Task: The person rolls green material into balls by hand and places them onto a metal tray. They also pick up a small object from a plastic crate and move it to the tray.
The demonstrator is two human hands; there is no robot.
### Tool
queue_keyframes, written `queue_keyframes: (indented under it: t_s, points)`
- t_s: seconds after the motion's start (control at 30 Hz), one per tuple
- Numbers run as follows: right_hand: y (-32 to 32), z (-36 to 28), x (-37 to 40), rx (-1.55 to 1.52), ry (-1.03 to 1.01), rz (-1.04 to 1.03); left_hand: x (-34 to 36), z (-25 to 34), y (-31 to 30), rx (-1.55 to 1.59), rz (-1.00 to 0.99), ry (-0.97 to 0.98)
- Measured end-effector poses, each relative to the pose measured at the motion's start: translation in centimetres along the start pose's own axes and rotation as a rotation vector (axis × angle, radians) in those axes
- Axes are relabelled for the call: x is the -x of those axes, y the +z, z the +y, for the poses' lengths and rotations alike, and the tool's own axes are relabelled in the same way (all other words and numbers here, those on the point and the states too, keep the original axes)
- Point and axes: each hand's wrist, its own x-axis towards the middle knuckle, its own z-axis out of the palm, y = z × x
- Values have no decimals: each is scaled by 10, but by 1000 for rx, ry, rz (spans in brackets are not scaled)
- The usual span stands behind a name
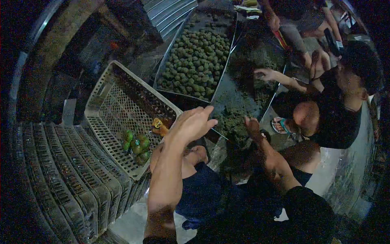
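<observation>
My left hand (194, 125) is held out over the near right edge of a plastic crate (122, 91), palm down. Its fingers are stretched, the thumb stands apart, and no object shows in it. My right hand (252, 126) is at the near end of a metal tray (233, 83), beside a heap of dark, crumbly, clay-like material (235, 118). Its fingers look loosely apart, with nothing visible between them. In the crate lie several glossy green round things (140, 144) and an orange-brown item (159, 127) with a yellow round mark.
Beyond the crate, another tray holds many dull green balls (197, 61). A stack of crates (69, 166) stands at the left. At the right a co-worker (337, 97) sits with a hand (266, 74) over the clay-like material. Another person (300, 24) sits at the far right.
</observation>
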Motion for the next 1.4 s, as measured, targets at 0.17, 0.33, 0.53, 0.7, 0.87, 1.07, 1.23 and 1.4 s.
queue_keyframes:
  t_s: [0.17,0.33,0.53,0.7,0.87,1.07,1.23,1.4]
  points:
    - [-24,4,-7,-22,-326,-68,4,4,8,-4,66,32]
    - [-39,-11,-9,-873,368,-295,7,7,11,5,39,34]
    - [-33,-46,1,-353,-131,157,8,1,13,23,74,35]
    - [-41,-67,1,-273,279,33,7,-1,11,28,71,35]
    - [-21,12,-22,-670,-12,-116,8,1,12,41,134,92]
    - [-45,-35,-20,-196,-170,205,4,4,12,4,50,44]
    - [-46,-49,-28,-43,19,171,1,5,9,-3,7,36]
    - [-42,-34,-29,-102,-228,268,-1,7,14,-10,9,49]
